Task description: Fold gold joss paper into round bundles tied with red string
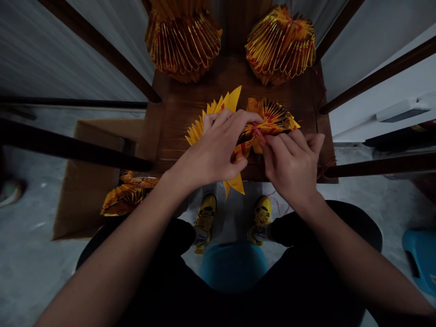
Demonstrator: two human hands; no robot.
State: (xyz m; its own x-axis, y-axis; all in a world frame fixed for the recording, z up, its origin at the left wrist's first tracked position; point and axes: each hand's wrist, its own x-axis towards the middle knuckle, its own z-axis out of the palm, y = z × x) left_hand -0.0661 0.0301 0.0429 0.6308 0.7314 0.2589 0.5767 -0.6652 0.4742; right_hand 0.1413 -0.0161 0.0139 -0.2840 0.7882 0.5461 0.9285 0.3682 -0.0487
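A pleated gold-and-red paper ornament (pixel 274 113) lies on a dark wooden surface, cinched at its middle by a pink-red string (pixel 256 129). My left hand (pixel 223 143) is closed over the ornament's left side, its index finger reaching to the tied middle. Yellow pointed folds (pixel 207 113) fan out beyond and below that hand. On the other side, my right hand (pixel 293 159) pinches the string close to the knot, thumb and fingertips together. The folds under my left palm are hidden.
Two larger pleated gold paper pieces (pixel 184 43) stand at the back. A cardboard box (pixel 90 181) with more folded gold paper (pixel 124 197) is at left. Dark wooden bars (pixel 378 165) flank the surface. A blue stool (pixel 233 268) shows between my legs, another blue item (pixel 422 261) at right.
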